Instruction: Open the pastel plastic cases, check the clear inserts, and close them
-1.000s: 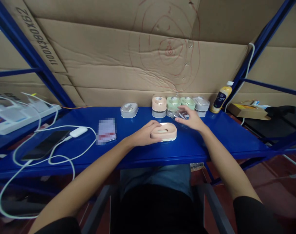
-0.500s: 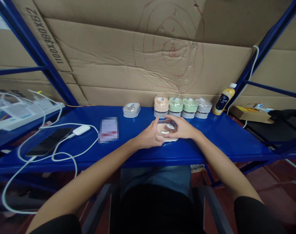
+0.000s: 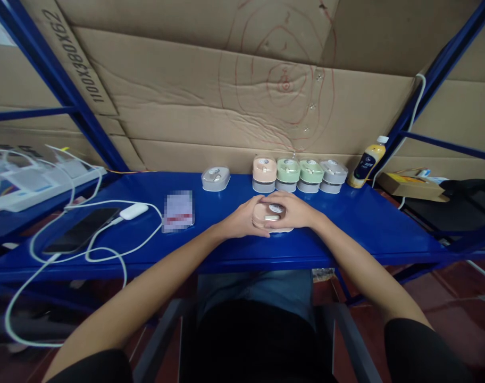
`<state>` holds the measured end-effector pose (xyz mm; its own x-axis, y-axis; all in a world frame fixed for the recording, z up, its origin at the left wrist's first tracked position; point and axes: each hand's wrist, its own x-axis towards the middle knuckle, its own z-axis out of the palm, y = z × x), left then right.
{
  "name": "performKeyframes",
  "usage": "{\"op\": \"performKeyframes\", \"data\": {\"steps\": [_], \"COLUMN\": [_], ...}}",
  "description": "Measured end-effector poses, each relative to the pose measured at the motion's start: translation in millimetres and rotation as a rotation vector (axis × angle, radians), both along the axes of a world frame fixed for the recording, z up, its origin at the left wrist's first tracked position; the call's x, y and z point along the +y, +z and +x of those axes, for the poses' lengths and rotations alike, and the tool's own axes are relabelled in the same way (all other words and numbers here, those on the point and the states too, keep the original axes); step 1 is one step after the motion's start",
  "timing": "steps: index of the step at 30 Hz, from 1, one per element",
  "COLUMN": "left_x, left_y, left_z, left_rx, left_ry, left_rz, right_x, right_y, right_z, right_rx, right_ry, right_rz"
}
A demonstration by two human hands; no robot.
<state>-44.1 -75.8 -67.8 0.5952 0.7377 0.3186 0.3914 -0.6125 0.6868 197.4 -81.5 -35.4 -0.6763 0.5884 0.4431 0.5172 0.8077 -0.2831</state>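
A pinkish-beige box with a clear lid [image 3: 261, 213] rests on the blue table [image 3: 222, 255] in front of me. My left hand [image 3: 242, 219] wraps round its left side, and my right hand [image 3: 293, 210] curves over its right side. Part of the box is hidden by my fingers. Just behind it stand small lidded boxes in stacks of two: a peach one [image 3: 264, 170], two green ones [image 3: 287, 171] [image 3: 311, 172] and a grey one [image 3: 333, 173], each over a lower box. A single grey box [image 3: 215, 178] sits further left.
On the left lie a phone [image 3: 83, 230], a white adapter [image 3: 134, 211] with looped cables, and a power strip [image 3: 47, 189]. A blurred card [image 3: 178, 211] is nearer the middle. At the right stand a bottle [image 3: 368, 162] and an open carton [image 3: 410, 187]. Cardboard [image 3: 178, 96] backs the table.
Both hands have closed in slightly round the pinkish-beige box, the right one shifting a little left. The box's lid sits differently between them. The other boxes have not moved.
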Motion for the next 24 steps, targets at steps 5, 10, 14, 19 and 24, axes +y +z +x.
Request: {"op": "performKeyframes", "data": {"steps": [5,10,14,19,24], "left_x": [-1.3,-2.7,-1.9,-2.5,-5.6], "left_y": [2.4,3.0,3.0,4.5,7.2], "left_z": [0.4,1.6,2.7,4.0,4.9], "left_rx": [-0.005,-0.006,0.0,0.016,0.031], "left_ry": [-0.003,0.005,0.02,0.037,0.067], "left_rz": [-0.012,-0.016,-0.033,-0.049,-0.071], "right_x": [-1.0,-1.2,0.4,2.2,3.4], "right_y": [3.9,5.3,4.8,4.2,5.1], "right_z": [-2.2,-3.3,-2.6,-2.1,-0.9], "right_rx": [-0.034,-0.046,-0.043,-0.044,-0.051], "right_ry": [0.013,0.012,0.017,0.018,0.021], "right_rz": [0.015,0.021,0.016,0.023,0.022]}}
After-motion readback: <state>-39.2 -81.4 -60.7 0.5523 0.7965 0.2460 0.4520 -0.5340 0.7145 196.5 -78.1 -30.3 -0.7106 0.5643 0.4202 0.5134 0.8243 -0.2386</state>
